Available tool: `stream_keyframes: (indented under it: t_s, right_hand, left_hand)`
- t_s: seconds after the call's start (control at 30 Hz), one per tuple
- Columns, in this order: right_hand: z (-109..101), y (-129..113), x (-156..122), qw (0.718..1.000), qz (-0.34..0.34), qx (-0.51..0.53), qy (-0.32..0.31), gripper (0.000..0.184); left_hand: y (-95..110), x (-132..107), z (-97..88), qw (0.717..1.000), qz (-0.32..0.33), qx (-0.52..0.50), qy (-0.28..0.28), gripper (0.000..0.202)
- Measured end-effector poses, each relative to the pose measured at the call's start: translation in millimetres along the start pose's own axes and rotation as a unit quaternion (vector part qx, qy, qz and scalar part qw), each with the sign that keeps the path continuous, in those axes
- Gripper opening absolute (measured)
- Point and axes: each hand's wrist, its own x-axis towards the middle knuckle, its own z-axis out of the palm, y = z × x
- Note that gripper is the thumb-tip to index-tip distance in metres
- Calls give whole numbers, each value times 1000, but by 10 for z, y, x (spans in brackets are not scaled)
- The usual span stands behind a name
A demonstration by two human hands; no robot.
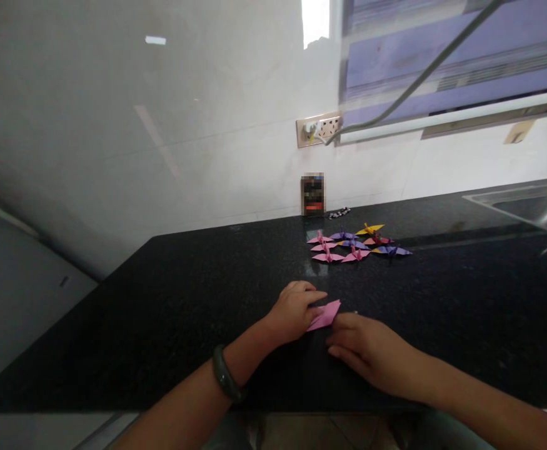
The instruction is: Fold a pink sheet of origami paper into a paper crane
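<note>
A piece of pink folded paper [326, 315] lies on the dark counter between my hands. My left hand [296, 310] holds it down from the left, with the thumb on the paper and the index finger stretched above it. A dark bangle [226, 375] circles the left wrist. At the paper's right edge, my right hand [364, 344] has its fingers curled in against the paper; its fingertips are partly hidden. Beyond the hands sits a group of several folded paper cranes, among them a pink crane [327, 257], a purple crane [391, 250] and a yellow crane [369, 229].
By the wall stands a small dark blurred box [312, 195], with a black-and-white beaded item [339, 213] beside it. A wall socket [319, 129] holds a plug with a grey cable [407, 94]. A glass-like panel [526, 203] lies at the right. The black counter [184, 312] ends close to my body.
</note>
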Motion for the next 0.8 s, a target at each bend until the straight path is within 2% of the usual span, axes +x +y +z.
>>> stream_keyframes:
  t_s: [0.07,0.13,0.23,0.37,0.53,0.8]
  right_hand:
    - [-62,164,15,999,22,-20,23,22]
    - [-85,307,29,998,31,-50,30,24]
    - [-57,407,78,997,-14,-81,12,25]
    - [5,415,193,990,-68,-123,-8,26]
    - [75,443,275,982,-95,-159,-21,27]
    - [152,364,268,981,-62,-186,-10,23]
  left_hand:
    - [5,-72,-39,999,-17,-2,31,22]
    - [33,-162,-56,999,-13,1,33,18]
    - [115,-258,-15,1000,9,8,15,14]
    - [198,-267,100,999,27,23,-12,14]
    - [136,-235,201,999,5,35,-17,13]
    - [56,-214,215,999,21,37,-14,16]
